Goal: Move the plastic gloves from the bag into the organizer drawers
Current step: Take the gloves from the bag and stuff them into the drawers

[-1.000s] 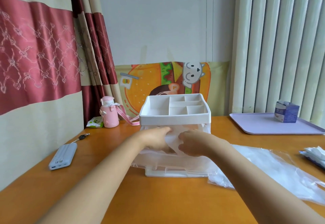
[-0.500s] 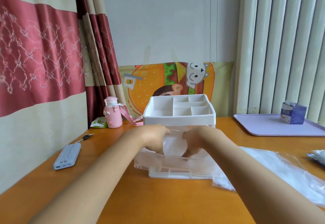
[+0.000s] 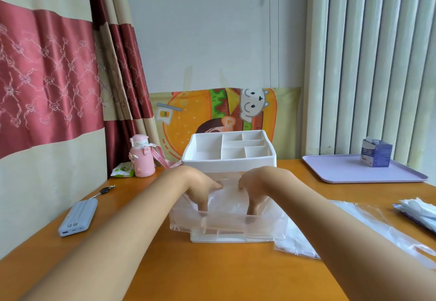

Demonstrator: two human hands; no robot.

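A white organizer [image 3: 228, 159] with open top compartments stands mid-table. Its clear lower drawer [image 3: 226, 224] is pulled out toward me. Both my hands reach down into that drawer. My left hand [image 3: 200, 189] and my right hand [image 3: 257, 189] each pinch a side of the translucent plastic gloves [image 3: 227, 200], thumbs on the front, fingers pointing down inside the drawer. The gloves span between the hands, their lower part inside the drawer. The clear plastic bag [image 3: 299, 241] lies flat on the table just right of the organizer, partly under my right forearm.
A pink bottle [image 3: 142, 156] and a green packet [image 3: 122, 172] stand back left. A power bank [image 3: 79, 217] and a key [image 3: 105, 191] lie at the left. A lilac tray [image 3: 349, 171] with a blue box [image 3: 376, 153] sits back right. White packets [image 3: 417, 211] lie at the right edge.
Both hands have dropped from in front of the organizer down into the open drawer, carrying the gloves with them and spreading slightly apart.
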